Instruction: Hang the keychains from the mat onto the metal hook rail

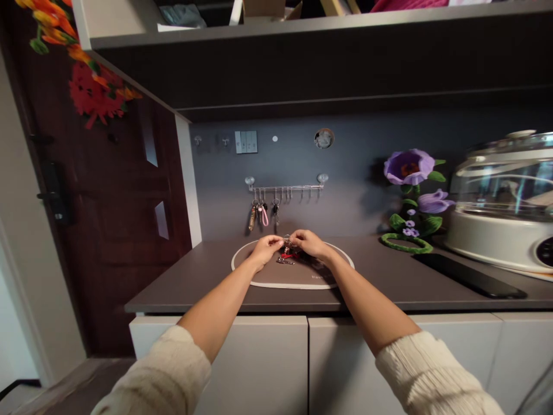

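Observation:
Both hands meet above an oval brown mat (268,278) with a pale rim on the counter. My left hand (268,249) pinches a bunch of keys (286,253) by its ring, from the left. From the other side my right hand (307,243) has its fingers closed on the same key ring (288,243). Something red and several metal pieces hang or lie under the fingers; exactly which parts touch the mat I cannot tell. On the wall behind, a hook rail (287,187) carries several keys, among them a pink loop (264,217).
To the right stand purple knitted flowers (409,167) with a green ring base, a black phone-like slab (470,275) and a white appliance (496,236) with a clear lid. An overhead shelf (302,29) juts out above. A dark red door (116,230) is at left.

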The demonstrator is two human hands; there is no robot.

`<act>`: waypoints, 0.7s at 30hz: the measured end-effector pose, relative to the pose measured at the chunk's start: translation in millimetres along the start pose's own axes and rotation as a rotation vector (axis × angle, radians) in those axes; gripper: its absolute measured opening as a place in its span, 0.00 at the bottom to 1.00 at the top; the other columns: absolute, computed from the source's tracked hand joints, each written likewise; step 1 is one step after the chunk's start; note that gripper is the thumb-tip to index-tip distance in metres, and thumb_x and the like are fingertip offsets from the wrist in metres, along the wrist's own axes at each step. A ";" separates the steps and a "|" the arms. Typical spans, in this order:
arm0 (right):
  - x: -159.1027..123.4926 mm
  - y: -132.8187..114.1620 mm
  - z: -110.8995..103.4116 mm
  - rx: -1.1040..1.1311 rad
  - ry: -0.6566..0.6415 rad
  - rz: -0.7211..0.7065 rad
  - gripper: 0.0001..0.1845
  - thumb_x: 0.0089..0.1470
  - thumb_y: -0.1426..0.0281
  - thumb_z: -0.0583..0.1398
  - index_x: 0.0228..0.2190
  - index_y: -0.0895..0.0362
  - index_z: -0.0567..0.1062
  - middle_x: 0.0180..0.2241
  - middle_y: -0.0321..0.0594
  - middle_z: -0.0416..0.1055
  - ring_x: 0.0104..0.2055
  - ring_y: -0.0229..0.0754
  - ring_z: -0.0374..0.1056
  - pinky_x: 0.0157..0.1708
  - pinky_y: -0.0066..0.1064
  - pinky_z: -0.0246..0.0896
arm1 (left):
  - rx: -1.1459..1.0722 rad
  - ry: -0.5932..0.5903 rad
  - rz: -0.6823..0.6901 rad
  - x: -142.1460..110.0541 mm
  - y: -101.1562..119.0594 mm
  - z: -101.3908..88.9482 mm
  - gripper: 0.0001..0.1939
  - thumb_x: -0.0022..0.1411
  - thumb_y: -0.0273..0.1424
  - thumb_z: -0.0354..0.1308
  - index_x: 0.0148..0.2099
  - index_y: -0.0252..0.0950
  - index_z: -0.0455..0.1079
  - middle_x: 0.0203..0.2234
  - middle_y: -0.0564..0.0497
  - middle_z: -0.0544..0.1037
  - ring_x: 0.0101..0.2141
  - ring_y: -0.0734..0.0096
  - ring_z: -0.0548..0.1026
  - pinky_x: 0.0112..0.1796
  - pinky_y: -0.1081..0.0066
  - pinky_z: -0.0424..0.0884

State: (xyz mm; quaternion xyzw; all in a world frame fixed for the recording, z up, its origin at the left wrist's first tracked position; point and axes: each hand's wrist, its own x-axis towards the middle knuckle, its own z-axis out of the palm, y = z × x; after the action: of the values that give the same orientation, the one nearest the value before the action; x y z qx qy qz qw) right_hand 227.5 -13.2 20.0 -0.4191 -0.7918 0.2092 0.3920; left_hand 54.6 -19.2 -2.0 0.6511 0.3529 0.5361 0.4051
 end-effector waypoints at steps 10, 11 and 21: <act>2.5 -7.2 3.3 0.198 0.098 0.124 0.09 0.49 0.65 0.53 0.27 0.59 0.67 0.29 0.38 0.70 0.28 0.33 0.63 0.30 0.25 0.59 | 0.128 0.018 0.019 -2.2 -1.3 4.2 0.08 0.47 0.33 0.59 0.28 0.33 0.71 0.23 0.52 0.74 0.27 0.73 0.68 0.34 0.71 0.64; 4.5 -7.5 2.8 0.211 0.121 0.137 0.09 0.49 0.65 0.53 0.26 0.59 0.66 0.28 0.38 0.69 0.28 0.33 0.63 0.30 0.26 0.59 | 0.136 0.018 0.014 -2.0 -1.7 4.6 0.07 0.47 0.32 0.58 0.28 0.32 0.71 0.23 0.52 0.73 0.26 0.74 0.68 0.34 0.71 0.63; 53.8 -22.0 -16.1 0.212 0.312 0.192 0.07 0.50 0.70 0.53 0.24 0.60 0.66 0.24 0.39 0.68 0.24 0.33 0.63 0.28 0.25 0.61 | 0.119 0.097 -0.019 3.2 -9.6 6.4 0.04 0.48 0.28 0.57 0.27 0.33 0.70 0.21 0.53 0.72 0.25 0.75 0.67 0.33 0.72 0.63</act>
State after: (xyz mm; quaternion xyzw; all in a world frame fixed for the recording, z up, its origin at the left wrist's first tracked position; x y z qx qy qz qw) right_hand 211.0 19.0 68.3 -0.4764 -0.6513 0.2604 0.5302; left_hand 61.2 -13.3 -10.0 0.6439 0.4096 0.5413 0.3529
